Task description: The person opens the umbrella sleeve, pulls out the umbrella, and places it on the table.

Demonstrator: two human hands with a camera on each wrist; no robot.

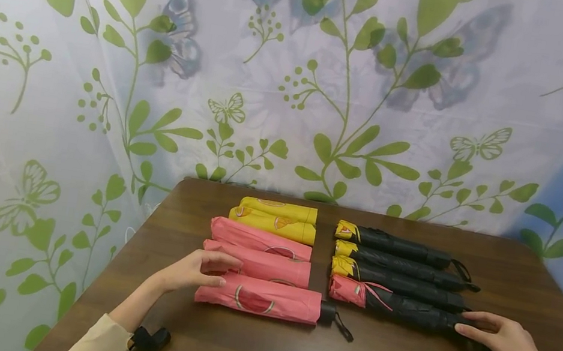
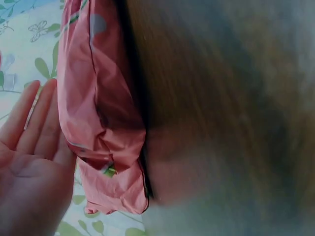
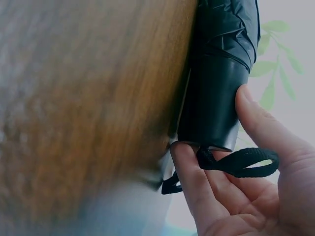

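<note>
A folded umbrella in pink watermelon-print fabric (image 1: 263, 298) lies at the front of the left row, its black handle and wrist strap pointing right. My left hand (image 1: 201, 271) is at its left end; in the left wrist view the fingers (image 2: 42, 118) extend straight beside the pink fabric. Front of the right row is a black folded umbrella (image 1: 411, 311) with a pink tip and tie. Its handle (image 3: 214, 103) sits between the thumb and index finger of my right hand (image 1: 499, 341), which pinches the end lightly. The strap loop (image 3: 241, 162) hangs over my fingers.
Behind the front pink umbrella lie two more pink bundles (image 1: 257, 264) and two yellow ones (image 1: 274, 226). Black umbrellas with yellow tips (image 1: 398, 272) line up behind the right one. All are on a dark wooden table (image 1: 256, 347) against a leaf-printed curtain (image 1: 274, 77).
</note>
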